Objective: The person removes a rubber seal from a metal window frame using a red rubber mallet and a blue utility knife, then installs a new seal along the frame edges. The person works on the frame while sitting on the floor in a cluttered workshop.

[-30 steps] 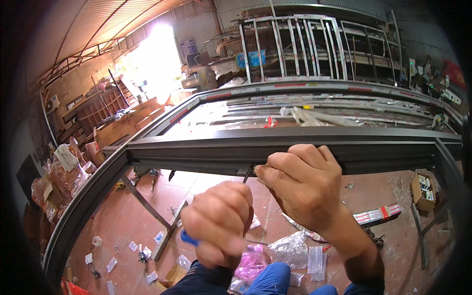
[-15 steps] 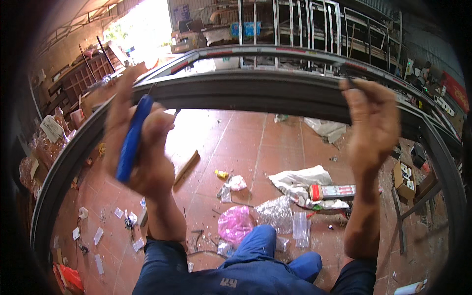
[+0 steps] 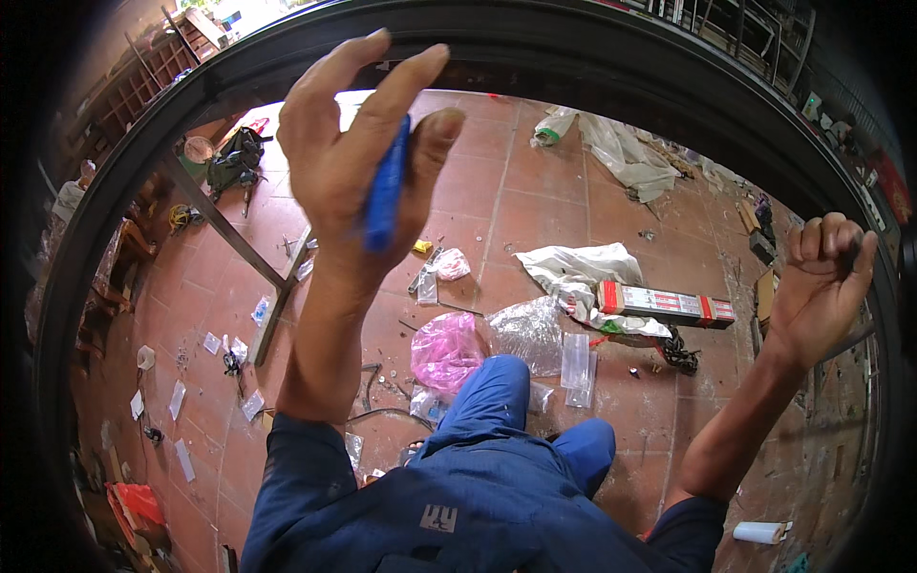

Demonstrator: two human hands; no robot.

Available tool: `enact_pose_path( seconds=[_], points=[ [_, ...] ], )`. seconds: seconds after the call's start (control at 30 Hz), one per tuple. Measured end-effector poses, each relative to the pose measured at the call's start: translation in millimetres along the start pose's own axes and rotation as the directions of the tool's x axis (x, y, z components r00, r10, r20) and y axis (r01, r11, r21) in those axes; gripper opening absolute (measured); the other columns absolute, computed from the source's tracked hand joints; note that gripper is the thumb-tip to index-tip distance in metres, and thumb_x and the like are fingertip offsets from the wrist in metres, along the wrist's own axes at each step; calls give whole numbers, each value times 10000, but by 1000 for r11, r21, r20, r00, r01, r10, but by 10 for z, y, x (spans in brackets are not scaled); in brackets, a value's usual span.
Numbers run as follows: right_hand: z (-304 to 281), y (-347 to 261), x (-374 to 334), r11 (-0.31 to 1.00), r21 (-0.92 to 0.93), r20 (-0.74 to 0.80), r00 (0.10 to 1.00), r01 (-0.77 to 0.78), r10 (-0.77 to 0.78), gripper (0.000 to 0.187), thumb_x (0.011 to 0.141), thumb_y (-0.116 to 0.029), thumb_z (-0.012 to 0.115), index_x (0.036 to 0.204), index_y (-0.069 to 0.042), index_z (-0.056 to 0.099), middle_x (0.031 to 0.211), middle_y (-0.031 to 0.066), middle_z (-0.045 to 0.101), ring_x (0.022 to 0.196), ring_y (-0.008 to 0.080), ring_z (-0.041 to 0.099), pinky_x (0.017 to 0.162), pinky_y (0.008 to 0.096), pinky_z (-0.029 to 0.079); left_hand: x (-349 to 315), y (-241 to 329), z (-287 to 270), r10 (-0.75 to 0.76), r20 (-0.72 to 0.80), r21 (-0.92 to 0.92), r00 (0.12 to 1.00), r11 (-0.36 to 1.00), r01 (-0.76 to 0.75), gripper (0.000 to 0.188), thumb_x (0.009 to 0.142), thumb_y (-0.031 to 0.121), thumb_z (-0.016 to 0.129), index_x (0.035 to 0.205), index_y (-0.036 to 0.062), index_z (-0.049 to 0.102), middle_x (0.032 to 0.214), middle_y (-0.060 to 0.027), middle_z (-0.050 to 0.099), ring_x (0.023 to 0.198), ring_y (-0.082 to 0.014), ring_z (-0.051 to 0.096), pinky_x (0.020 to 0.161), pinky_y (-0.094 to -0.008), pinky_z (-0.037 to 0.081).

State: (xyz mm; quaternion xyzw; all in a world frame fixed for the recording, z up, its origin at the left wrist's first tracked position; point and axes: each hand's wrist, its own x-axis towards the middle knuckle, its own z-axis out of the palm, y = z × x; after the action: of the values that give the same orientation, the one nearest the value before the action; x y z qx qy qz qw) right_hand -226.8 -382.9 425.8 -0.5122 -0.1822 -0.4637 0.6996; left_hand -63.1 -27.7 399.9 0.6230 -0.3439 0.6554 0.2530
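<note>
My left hand [image 3: 349,162] is raised just below the dark metal frame [image 3: 535,57], whose bar curves across the top of the view. Its index and middle fingers stretch up over the bar. A blue handle [image 3: 387,191], apparently a screwdriver's, lies held between its thumb and palm; the tip is hidden. Over by the frame's right side, my right hand [image 3: 817,286] is closed, fingers curled. Something small and dark shows between its thumb and fingers, too little of it to name.
Below lies a red tiled floor strewn with a pink plastic bag [image 3: 447,351], white sheeting [image 3: 583,267], a long red-taped box [image 3: 667,305] and clear plastic packets [image 3: 576,368]. A metal bar [image 3: 224,224] slants down at left. A white roll [image 3: 761,532] sits at lower right.
The view has tilted down, bringing the frame bar to the top. My left hand has shifted right with the blue handle, its fingers spreading upward. My right hand has moved outward to the right and lower.
</note>
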Motion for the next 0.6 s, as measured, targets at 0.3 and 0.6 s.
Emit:
enact_pose_path(
  seconds=[0.3,0.6],
  points=[
    [328,417,-130,802,-598,65,997,-1,49,259,1071,-164,590,1270,-17,668,929,-2,570,754,58,467,666,209,414,224,74,440,191,35,22,981,981,-192,316,798,127,864,1106,140,794,1054,-34,733,1057,-219,663,956,-394,449],
    [1235,581,-33,-133,-647,756,610,751,-235,375,879,-266,835,1214,-111,769,829,23,717,655,133,614,615,300,471,390,-8,764,418,-179,130,891,907,-400,202,778,274,816,930,171,732,871,42,645,767,-130,537,752,-336,322]
  ],
)
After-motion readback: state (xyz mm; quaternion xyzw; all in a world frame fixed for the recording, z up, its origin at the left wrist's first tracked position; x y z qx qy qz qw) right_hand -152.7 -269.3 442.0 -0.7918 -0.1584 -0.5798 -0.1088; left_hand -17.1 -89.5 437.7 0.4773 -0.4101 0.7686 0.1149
